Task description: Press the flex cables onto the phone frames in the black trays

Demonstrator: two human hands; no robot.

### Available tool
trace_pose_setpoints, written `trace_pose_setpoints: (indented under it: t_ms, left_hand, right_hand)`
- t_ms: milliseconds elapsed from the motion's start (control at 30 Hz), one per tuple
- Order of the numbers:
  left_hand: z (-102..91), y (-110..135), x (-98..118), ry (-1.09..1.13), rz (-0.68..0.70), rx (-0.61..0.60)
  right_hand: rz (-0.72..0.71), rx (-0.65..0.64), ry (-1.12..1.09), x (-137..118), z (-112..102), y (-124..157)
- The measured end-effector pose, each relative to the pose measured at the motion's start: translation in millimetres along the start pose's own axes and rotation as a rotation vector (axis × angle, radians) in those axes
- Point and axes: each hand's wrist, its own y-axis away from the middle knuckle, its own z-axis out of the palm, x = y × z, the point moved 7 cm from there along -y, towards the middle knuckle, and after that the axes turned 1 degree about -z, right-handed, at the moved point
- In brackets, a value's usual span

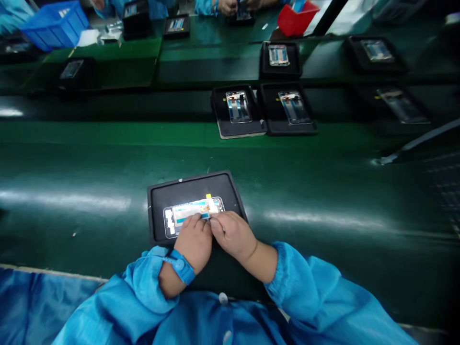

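Observation:
A black tray [168,191] lies on the green belt just in front of me, with a phone frame [183,213] lying flat in it. My left hand [194,242], with a blue strap at the wrist, rests curled on the near edge of the frame. My right hand [232,233] sits beside it, fingertips pinched at the frame's right part near a small yellow tab [208,196]. What the fingers pinch is too small to make out. Both hands touch each other over the frame.
Two more black trays [223,125] [273,115] with phone frames lie side by side further up the belt, another tray [280,72] behind them. A blue bin [53,24] and a red bin [296,21] stand at the far side, where another person's hands [228,5] work.

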Motion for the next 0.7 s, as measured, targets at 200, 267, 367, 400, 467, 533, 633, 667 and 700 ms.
trace_pose_setpoints:
  t_ms: [200,267,367,400,467,533,633,667,700]
  left_hand:
    - [2.4,1,-3,0.01,-0.034,0.057]
    - [3.3,2,-2,0.016,-0.04,0.065]
    - [3.0,3,-2,0.033,-0.038,0.088]
    - [2.1,3,-2,0.042,-0.037,0.098]
    - [-1.0,2,-4,0.082,-0.024,0.12]
    - [-5.3,-3,-11,0.132,-0.044,0.148]
    - [-6.8,-13,-28,0.12,-0.144,0.146]
    - [-4.9,-17,-33,0.101,-0.17,0.124]
    - [-1.9,-20,-37,0.09,-0.182,0.092]
  right_hand:
    - [0.291,0.286,-0.249,33,-16,13]
    - [0.278,0.371,-0.276,35,-19,20]
    - [0.262,0.444,-0.264,36,-20,27]
    - [0.267,0.454,-0.265,36,-20,28]
    - [0.306,0.462,-0.299,40,-18,30]
    - [0.36,0.476,-0.369,45,-15,32]
    - [0.414,0.494,-0.467,50,-12,33]
    - [0.427,0.491,-0.484,51,-11,33]
    - [0.441,0.483,-0.494,51,-10,32]
